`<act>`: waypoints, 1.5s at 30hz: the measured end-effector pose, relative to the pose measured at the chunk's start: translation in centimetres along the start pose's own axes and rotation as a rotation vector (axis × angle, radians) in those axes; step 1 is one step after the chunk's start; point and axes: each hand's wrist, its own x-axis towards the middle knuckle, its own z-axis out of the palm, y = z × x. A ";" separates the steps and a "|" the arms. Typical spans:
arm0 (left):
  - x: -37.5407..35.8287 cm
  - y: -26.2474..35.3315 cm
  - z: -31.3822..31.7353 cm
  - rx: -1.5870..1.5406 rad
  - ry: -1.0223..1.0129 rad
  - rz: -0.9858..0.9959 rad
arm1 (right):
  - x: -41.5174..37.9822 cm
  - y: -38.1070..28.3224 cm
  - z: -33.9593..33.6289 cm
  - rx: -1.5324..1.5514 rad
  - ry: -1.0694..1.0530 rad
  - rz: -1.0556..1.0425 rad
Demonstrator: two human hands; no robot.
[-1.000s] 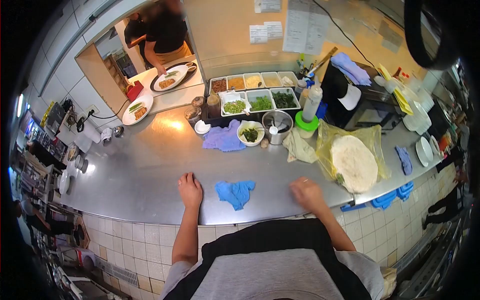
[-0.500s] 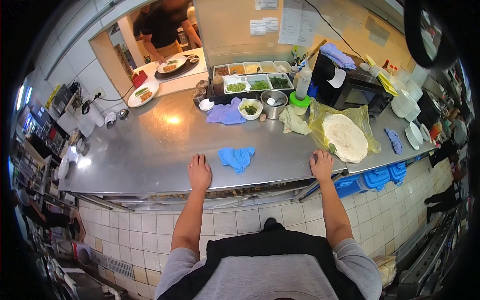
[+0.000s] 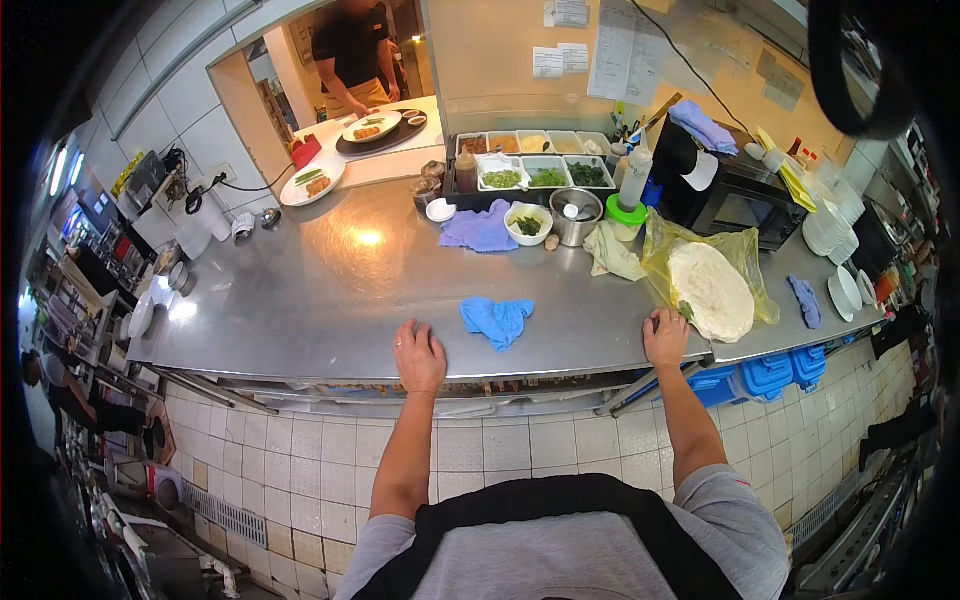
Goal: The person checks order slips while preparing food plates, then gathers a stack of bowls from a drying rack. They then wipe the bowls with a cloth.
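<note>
My left hand [image 3: 419, 357] rests palm down at the front edge of the steel counter [image 3: 300, 325], holding nothing. To its right lies a crumpled blue cloth [image 3: 497, 322], apart from both hands. My right hand [image 3: 665, 338] leans on the same edge with its fingers laid on the metal, also holding nothing. Close beside it is a large pale round slab [image 3: 711, 291] on a yellow plastic bag [image 3: 660, 245]; a small green leaf lies on its near side.
Behind stand containers of toppings [image 3: 548, 173], a bowl of greens [image 3: 528, 224], a metal pot [image 3: 577, 216], a purple cloth [image 3: 480, 228] and a microwave [image 3: 745, 210]. A plate of food [image 3: 313, 182] sits at the left. Through the hatch, a co-worker [image 3: 352, 60] touches another plate [image 3: 371, 126].
My view has shifted, so the counter and its things appear further right. Both hands stay at the counter's edge. The co-worker at the hatch stands more upright, a hand still at the plate.
</note>
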 end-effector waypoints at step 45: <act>-18.7 -2.5 -4.0 0.024 -0.019 -0.385 | -2.3 -10.6 -0.8 0.652 -0.233 -0.690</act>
